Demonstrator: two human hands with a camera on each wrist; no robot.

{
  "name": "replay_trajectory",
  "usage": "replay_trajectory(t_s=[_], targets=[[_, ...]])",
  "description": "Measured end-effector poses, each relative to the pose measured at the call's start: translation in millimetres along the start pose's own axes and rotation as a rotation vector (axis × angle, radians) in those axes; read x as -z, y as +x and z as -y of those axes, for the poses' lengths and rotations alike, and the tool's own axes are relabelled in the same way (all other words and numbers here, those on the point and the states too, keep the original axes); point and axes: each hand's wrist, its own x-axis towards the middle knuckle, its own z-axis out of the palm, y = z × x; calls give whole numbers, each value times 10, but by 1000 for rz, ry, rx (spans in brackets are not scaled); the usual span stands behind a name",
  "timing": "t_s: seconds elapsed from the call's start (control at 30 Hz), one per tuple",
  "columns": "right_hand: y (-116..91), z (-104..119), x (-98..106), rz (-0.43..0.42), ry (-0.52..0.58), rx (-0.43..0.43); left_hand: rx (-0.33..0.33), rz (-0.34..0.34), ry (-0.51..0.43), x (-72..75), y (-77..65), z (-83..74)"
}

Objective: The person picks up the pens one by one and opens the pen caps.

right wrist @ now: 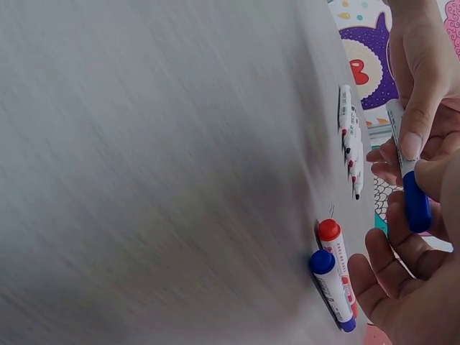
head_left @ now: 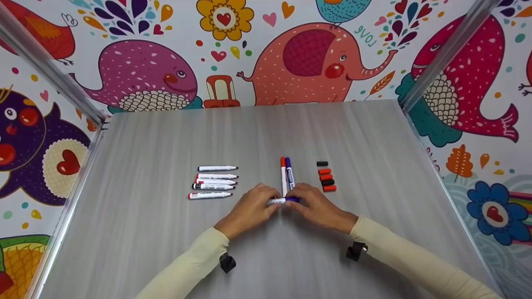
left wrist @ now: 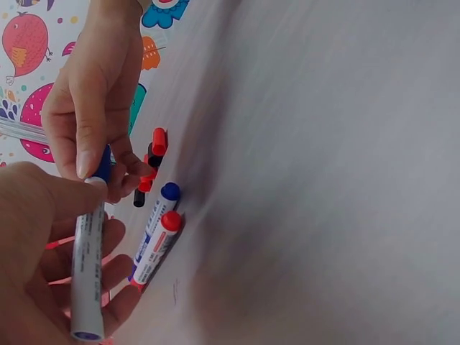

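Between both hands lies a white whiteboard marker [left wrist: 88,269] with a blue cap [right wrist: 416,205], held crosswise above the table in the head view. My left hand [head_left: 252,208] grips its white barrel between thumb and fingers. At the other end, my right hand [head_left: 323,209] pinches the blue cap, which sits on the marker; whether it is fully seated I cannot tell. Just beyond the hands, a red-capped marker [head_left: 283,169] and a blue-capped marker [head_left: 290,173] rest side by side on the table, their near ends partly hidden by the hands in the head view.
Several uncapped markers [head_left: 213,187] lie in a rough column at the left, tips pointing right. To the right is a column of loose red and black caps [head_left: 325,177]. Printed walls and metal posts [head_left: 451,54] bound the grey table [head_left: 158,141].
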Motion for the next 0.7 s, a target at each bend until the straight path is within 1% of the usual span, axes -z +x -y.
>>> replay_trajectory(t_s=[0.13,0.23,0.43,0.57,0.7], targets=[[7,9,8,3,0,12,-61,-23,33,-2,-6,4],[6,30,19,7,7,11,-105,-38,76,-6,-6,12],[10,67,40,22,47,-20,-165,-55,177,6,-13,-8],[24,67,41,28,63,-24,-212,-81,220,11,-17,-22],[25,84,51,43,43,-8,-228,-88,251,7,-22,-29]])
